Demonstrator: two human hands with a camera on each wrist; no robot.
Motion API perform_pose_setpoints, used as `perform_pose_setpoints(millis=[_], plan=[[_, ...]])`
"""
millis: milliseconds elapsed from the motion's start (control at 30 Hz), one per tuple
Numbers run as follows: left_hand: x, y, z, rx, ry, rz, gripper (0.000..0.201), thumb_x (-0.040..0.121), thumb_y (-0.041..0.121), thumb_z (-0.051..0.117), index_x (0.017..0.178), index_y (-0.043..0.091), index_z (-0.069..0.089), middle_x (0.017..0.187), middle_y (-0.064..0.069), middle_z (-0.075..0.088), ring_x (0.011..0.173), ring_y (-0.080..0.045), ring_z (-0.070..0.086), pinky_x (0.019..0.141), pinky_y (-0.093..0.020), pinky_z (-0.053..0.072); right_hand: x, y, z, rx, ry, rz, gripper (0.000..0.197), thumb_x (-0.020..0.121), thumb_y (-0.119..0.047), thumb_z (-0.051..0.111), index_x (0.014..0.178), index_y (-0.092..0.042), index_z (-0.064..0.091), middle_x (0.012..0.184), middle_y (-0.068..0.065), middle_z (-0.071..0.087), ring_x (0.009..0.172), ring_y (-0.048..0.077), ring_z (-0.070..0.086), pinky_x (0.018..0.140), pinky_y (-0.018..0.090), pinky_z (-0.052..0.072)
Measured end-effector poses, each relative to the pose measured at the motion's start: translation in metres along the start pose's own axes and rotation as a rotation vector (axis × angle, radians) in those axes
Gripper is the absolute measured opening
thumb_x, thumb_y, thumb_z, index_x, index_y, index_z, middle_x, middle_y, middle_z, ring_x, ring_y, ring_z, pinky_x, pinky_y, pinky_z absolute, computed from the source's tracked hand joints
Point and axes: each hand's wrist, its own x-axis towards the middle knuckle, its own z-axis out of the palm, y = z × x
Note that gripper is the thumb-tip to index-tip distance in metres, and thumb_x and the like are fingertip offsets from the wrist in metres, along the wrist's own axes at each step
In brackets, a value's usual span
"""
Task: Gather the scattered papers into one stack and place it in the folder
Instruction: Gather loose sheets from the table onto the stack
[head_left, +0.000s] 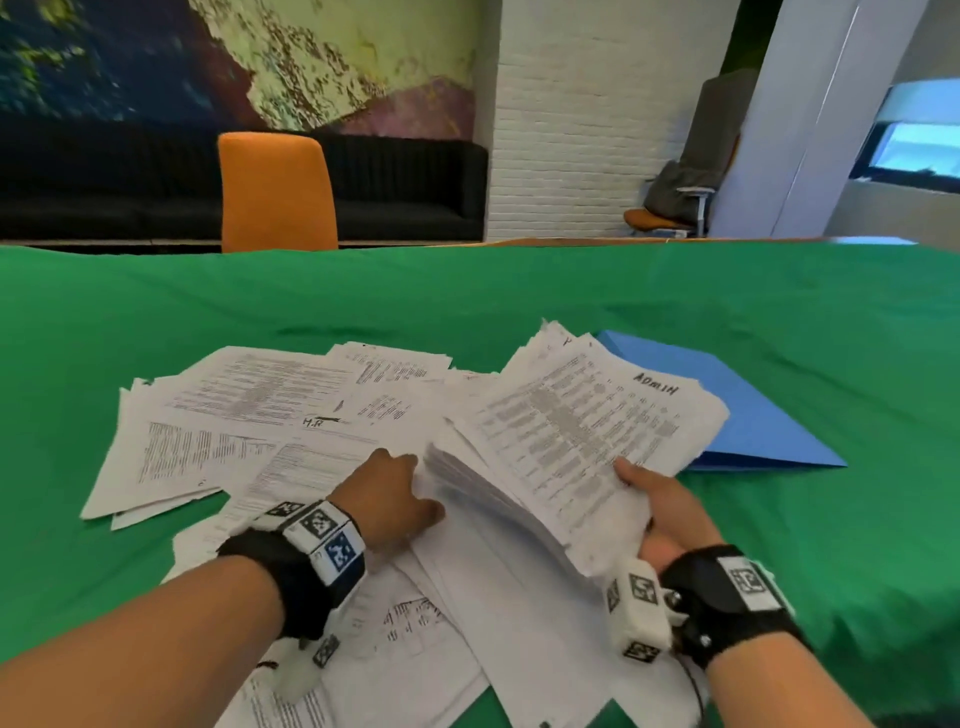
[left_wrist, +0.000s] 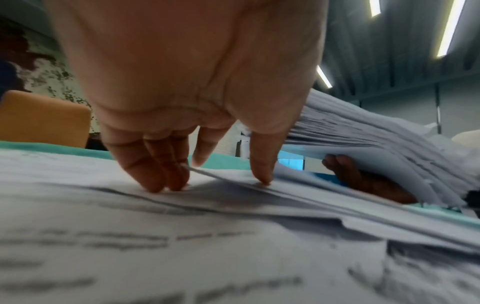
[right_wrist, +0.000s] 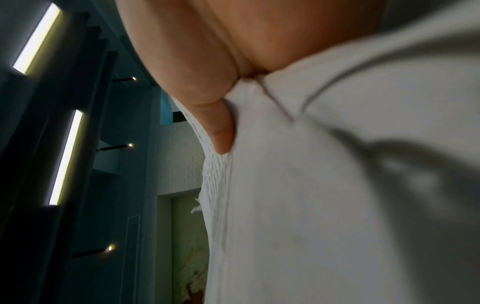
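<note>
Two walls, one painted and one white brick, stand beyond my green-draped table (head_left: 779, 322) and an orange chair (head_left: 277, 191). Loose papers (head_left: 223, 421) sprawl across its near middle, left of the blue folder (head_left: 748, 415). My right hand (head_left: 662, 512) clamps a thick tilted stack (head_left: 571, 441), thumb on top; my left hand (head_left: 387, 493) presses spread fingertips (left_wrist: 155, 185) onto the loose sheets.

Matt paper sheets (head_left: 249, 415) (printed), green cloth (head_left: 519, 291).
</note>
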Motion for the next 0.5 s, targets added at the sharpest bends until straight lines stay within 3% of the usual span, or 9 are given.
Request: perform_pose_setpoints(millis=[133, 167, 233, 267, 300, 333, 367, 400, 500], plan=[[-0.018, 0.000, -0.003, 0.051, 0.162, 0.108, 0.047, 0.083, 0.030, 0.062, 0.130, 0.027, 0.057, 0.130, -0.005, 0.046, 0.121, -0.027, 0.049, 0.097, -0.041, 0.049, 0.015, 0.019, 0.021, 0.097, -0.002, -0.067, 0.035, 0.099, -0.004, 0.055, 0.134, -0.008, 0.059, 0.122, 0.020, 0.072, 0.115, 0.040, 0.066, 0.098, 0.060, 0.052], [-0.032, 0.000, -0.002, 0.112, 0.250, 0.194, 0.039, 0.086, 0.027, 0.061, 0.126, 0.028, 0.059, 0.130, -0.001, 0.046, 0.120, -0.025, 0.049, 0.095, -0.039, 0.048, 0.016, 0.020, 0.027, 0.109, -0.006, -0.077, 0.035, 0.100, -0.003, 0.054, 0.134, -0.007, 0.059, 0.118, 0.019, 0.074, 0.114, 0.040, 0.066, 0.096, 0.059, 0.053], [-0.068, 0.001, 0.009, 0.200, 0.320, 0.488, 0.034, 0.086, 0.027, 0.059, 0.120, 0.031, 0.062, 0.130, 0.004, 0.050, 0.116, -0.022, 0.053, 0.089, -0.036, 0.049, 0.020, 0.023, 0.032, 0.114, -0.002, -0.090, 0.030, 0.101, -0.001, 0.052, 0.129, -0.005, 0.060, 0.102, 0.016, 0.078, 0.104, 0.037, 0.069, 0.080, 0.053, 0.061], [-0.088, 0.004, 0.018, 0.238, 0.267, 0.641, 0.040, 0.085, 0.029, 0.057, 0.125, 0.034, 0.059, 0.138, 0.003, 0.049, 0.123, -0.023, 0.053, 0.095, -0.038, 0.049, 0.021, 0.023, 0.034, 0.108, 0.003, -0.091, 0.029, 0.101, -0.001, 0.051, 0.128, -0.006, 0.060, 0.100, 0.015, 0.078, 0.100, 0.035, 0.069, 0.074, 0.050, 0.062], [-0.104, 0.009, 0.027, 0.294, 0.127, 0.736, 0.052, 0.084, 0.032, 0.054, 0.135, 0.039, 0.050, 0.152, 0.000, 0.039, 0.139, -0.025, 0.042, 0.108, -0.044, 0.042, 0.022, 0.024, 0.036, 0.099, 0.004, -0.085, 0.031, 0.101, -0.001, 0.052, 0.130, -0.006, 0.060, 0.105, 0.016, 0.076, 0.101, 0.035, 0.069, 0.074, 0.050, 0.062], [-0.114, 0.013, 0.033, 0.359, -0.035, 0.761, 0.065, 0.084, 0.033, 0.052, 0.146, 0.045, 0.035, 0.165, 0.000, 0.018, 0.152, -0.025, 0.018, 0.120, -0.051, 0.024, 0.023, 0.024, 0.037, 0.084, 0.006, -0.075, 0.033, 0.101, -0.002, 0.052, 0.133, -0.006, 0.059, 0.114, 0.017, 0.074, 0.105, 0.036, 0.068, 0.078, 0.050, 0.061], [-0.118, 0.020, 0.035, 0.410, -0.188, 0.736, 0.077, 0.085, 0.030, 0.052, 0.151, 0.051, 0.018, 0.168, 0.004, -0.006, 0.155, -0.021, -0.008, 0.123, -0.054, 0.003, 0.023, 0.023, 0.039, 0.066, 0.002, -0.067, 0.035, 0.101, -0.003, 0.053, 0.135, -0.006, 0.058, 0.122, 0.018, 0.071, 0.110, 0.037, 0.067, 0.081, 0.051, 0.059], [-0.117, 0.026, 0.036, 0.452, -0.274, 0.713, 0.086, 0.087, 0.026, 0.053, 0.153, 0.053, 0.004, 0.166, 0.008, -0.021, 0.153, -0.018, -0.022, 0.121, -0.054, -0.009, 0.022, 0.022, 0.041, 0.042, -0.002, -0.066, 0.035, 0.101, -0.004, 0.053, 0.135, -0.007, 0.059, 0.126, 0.019, 0.069, 0.112, 0.037, 0.067, 0.082, 0.051, 0.058], [-0.100, 0.043, 0.028, 0.535, -0.291, 0.688, 0.095, 0.090, 0.019, 0.056, 0.155, 0.046, -0.007, 0.166, 0.007, -0.021, 0.153, -0.021, -0.022, 0.121, -0.060, -0.007, 0.017, 0.011, 0.043, 0.004, -0.042, -0.086, 0.030, 0.100, -0.007, 0.055, 0.129, -0.009, 0.062, 0.123, 0.018, 0.072, 0.110, 0.037, 0.069, 0.079, 0.051, 0.061]])
